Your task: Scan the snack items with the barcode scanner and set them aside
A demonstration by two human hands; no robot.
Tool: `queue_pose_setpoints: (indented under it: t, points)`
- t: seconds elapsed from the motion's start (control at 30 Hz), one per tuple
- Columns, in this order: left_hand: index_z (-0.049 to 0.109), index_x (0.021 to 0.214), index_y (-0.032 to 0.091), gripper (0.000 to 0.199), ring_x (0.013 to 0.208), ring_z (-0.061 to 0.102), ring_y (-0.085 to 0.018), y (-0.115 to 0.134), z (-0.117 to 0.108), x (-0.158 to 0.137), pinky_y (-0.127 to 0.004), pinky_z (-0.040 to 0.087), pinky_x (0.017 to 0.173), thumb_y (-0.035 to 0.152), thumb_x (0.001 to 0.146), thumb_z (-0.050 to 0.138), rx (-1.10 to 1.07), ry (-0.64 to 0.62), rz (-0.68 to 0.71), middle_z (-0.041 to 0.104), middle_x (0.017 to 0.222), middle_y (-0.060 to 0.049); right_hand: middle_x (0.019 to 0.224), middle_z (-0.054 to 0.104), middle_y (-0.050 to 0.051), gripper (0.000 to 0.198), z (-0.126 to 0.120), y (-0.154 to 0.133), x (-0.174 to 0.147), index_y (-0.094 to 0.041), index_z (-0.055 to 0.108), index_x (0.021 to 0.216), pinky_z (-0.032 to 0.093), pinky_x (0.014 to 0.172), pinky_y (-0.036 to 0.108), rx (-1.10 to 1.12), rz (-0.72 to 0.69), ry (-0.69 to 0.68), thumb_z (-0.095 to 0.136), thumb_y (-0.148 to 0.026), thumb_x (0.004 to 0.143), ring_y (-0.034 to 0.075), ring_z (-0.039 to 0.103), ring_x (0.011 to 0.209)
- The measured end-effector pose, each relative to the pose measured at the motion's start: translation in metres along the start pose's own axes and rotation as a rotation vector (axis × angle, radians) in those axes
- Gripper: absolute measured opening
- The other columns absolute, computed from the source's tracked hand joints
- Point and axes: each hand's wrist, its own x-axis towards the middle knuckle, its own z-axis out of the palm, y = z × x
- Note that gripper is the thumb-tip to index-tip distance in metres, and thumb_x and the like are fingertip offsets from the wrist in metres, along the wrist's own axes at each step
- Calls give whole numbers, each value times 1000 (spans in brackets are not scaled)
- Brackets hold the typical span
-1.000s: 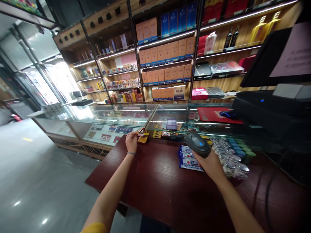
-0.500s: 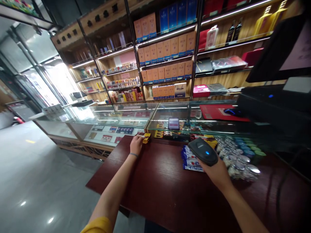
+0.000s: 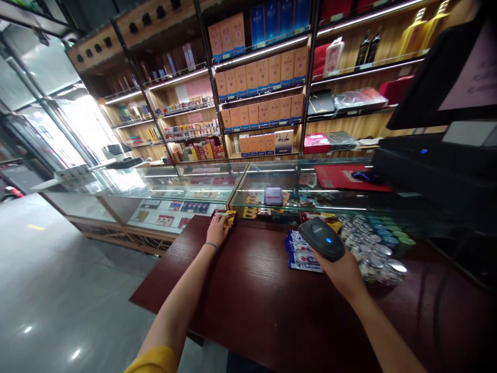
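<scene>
One black plastic handheld scanner (image 3: 321, 239), gripped in the right hand (image 3: 344, 269) above the red-brown wooden table (image 3: 252, 295), points its head far-left, long axis slanting likewise. Farther off, the left hand (image 3: 218, 229) touches small yellow-and-brown packets (image 3: 231, 218); whether it grips them, I cannot tell.

Far shelves (image 3: 330, 127) and glass case (image 3: 236, 194)
Far centre: orange boxes (image 3: 263, 73) in rows; blue boxes (image 3: 272, 22) beside top row. Far right: gold bottles (image 3: 414, 37). Right: monitor (image 3: 464, 77); mouse (image 3: 364, 176) on red mat (image 3: 333, 177).
</scene>
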Motion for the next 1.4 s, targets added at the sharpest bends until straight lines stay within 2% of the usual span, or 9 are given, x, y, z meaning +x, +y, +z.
queue_pose_setpoints:
  t: [0.2, 0.37, 0.63, 0.8, 0.87, 1.07, 1.17, 1.3, 1.4]
  points:
    - [64, 122, 26, 47, 119, 55, -32, 16, -7, -2, -53, 41, 109, 21, 77, 73, 120, -28, 30, 58, 124, -13, 87, 77, 8, 49, -7, -2, 3, -21, 65, 116, 56, 70, 39, -7, -1, 6, 70, -45, 74, 31, 73, 86]
    - [60, 129, 24, 44, 134, 46, -34, 50, 3, -7, -54, 37, 115, 24, 85, 66, 33, 56, 83, 50, 140, -16, 52, 64, 0, 28, -24, -9, 9, -23, 67, 90, 50, 53, 36, 24, 72, 25, 67, -47, 77, 23, 61, 47]
    - [67, 122, 28, 37, 137, 46, -34, 163, 44, 9, -53, 31, 121, 23, 85, 69, -408, 53, 152, 54, 139, -13, 46, 56, -1, 30, -67, -10, 23, -25, 57, 65, 43, 43, 31, 161, 124, 130, 68, -50, 79, 17, 52, 39]
    - [72, 102, 27, 34, 135, 49, -35, 236, 77, 23, -54, 26, 123, 16, 71, 81, -864, 12, 44, 62, 130, -12, 46, 55, -2, 31, -93, -6, 27, -26, 55, 63, 41, 43, 31, 174, 174, 182, 70, -49, 76, 17, 50, 38]
    - [73, 95, 27, 33, 132, 52, -35, 258, 93, 26, -54, 27, 123, 13, 67, 83, -995, -7, 15, 64, 124, -12, 47, 55, -2, 31, -101, -4, 27, -26, 54, 64, 43, 45, 32, 160, 184, 180, 70, -49, 77, 18, 51, 39]
    - [73, 96, 28, 38, 131, 52, -33, 297, 137, 24, -53, 21, 125, 6, 66, 80, -1057, -29, 47, 65, 124, -12, 48, 55, -1, 31, -117, -3, 27, -27, 54, 64, 41, 41, 31, 238, 196, 194, 71, -49, 77, 17, 49, 39]
    - [72, 106, 29, 43, 136, 47, -32, 307, 148, 21, -53, 17, 125, 7, 69, 76, -897, -112, 68, 62, 131, -11, 45, 53, -3, 28, -118, -6, 27, -27, 55, 64, 39, 39, 30, 268, 201, 212, 72, -46, 75, 16, 46, 37]
    - [58, 135, 29, 49, 134, 43, -32, 312, 154, 19, -57, 26, 117, 18, 88, 61, -224, -285, 288, 55, 140, -12, 45, 52, -4, 27, -117, -7, 27, -26, 56, 63, 39, 39, 30, 276, 183, 238, 71, -45, 74, 15, 46, 36]
    - [54, 138, 28, 44, 125, 47, -31, 314, 154, 18, -53, 35, 109, 20, 96, 49, 80, -293, 370, 57, 132, -13, 44, 51, -4, 30, -116, -5, 27, -25, 53, 58, 39, 41, 29, 260, 169, 224, 70, -44, 75, 15, 47, 36]
